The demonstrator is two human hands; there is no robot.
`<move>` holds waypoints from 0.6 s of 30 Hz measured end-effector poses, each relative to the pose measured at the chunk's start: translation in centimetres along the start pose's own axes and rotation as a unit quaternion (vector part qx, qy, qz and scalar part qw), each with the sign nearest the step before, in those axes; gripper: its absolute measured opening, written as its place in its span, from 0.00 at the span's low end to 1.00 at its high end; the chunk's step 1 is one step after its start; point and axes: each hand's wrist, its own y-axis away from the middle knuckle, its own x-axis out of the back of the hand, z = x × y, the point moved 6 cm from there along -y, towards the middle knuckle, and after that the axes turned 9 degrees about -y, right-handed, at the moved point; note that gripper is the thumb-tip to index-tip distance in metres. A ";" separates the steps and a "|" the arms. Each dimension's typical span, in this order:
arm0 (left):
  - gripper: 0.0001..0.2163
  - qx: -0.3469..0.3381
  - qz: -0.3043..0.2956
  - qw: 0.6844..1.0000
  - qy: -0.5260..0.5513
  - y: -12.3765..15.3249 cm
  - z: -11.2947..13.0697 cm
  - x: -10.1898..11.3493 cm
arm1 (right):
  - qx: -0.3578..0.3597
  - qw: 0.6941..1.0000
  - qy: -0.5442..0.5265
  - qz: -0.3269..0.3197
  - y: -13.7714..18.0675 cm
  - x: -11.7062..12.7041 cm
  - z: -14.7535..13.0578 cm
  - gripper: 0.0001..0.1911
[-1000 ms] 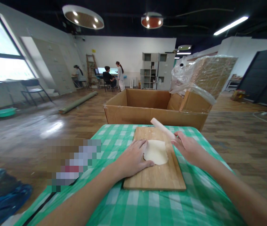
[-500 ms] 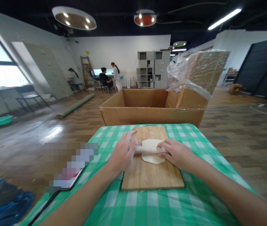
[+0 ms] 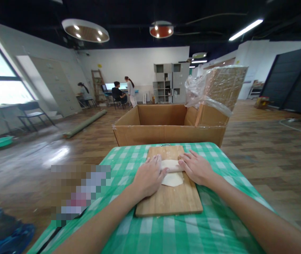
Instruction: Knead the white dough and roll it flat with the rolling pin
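A flattened sheet of pale dough (image 3: 172,180) lies on a wooden cutting board (image 3: 169,204). Across the dough's upper part rests a light, floury rolling pin (image 3: 174,165), held level from side to side. My left hand (image 3: 150,175) grips its left end, fingers over the top and thumb along the near side. At the other end my right hand (image 3: 196,167) has hold of the pin, its fingers pointing forward over it. Both palms hide the pin's ends.
A green-and-white checked cloth (image 3: 124,222) covers the table. To the left lies a blurred-out flat object (image 3: 81,194) with a black strap. Beyond the table's far edge stands a large open cardboard box (image 3: 153,134). Several people are at the back of the room.
My left hand, raised with its fingers lifted beside the pin before, has come down over the pin's left end. My right hand now sits farther out on the right end.
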 end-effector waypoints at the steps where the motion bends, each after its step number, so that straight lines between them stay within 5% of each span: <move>1: 0.29 0.002 0.001 1.000 -0.001 -0.4 -0.2 -0.2 | -0.003 1.000 0.002 0.000 -0.2 0.0 0.0 0.26; 9: 0.21 -0.078 -0.022 0.996 -0.035 -3.8 -2.4 -3.0 | -0.010 0.996 0.072 -0.056 -2.7 0.0 1.2 0.22; 18: 0.18 -0.074 -0.035 0.994 -0.071 -8.7 -4.4 -4.7 | 0.005 0.990 0.108 -0.089 -6.3 -1.4 3.8 0.21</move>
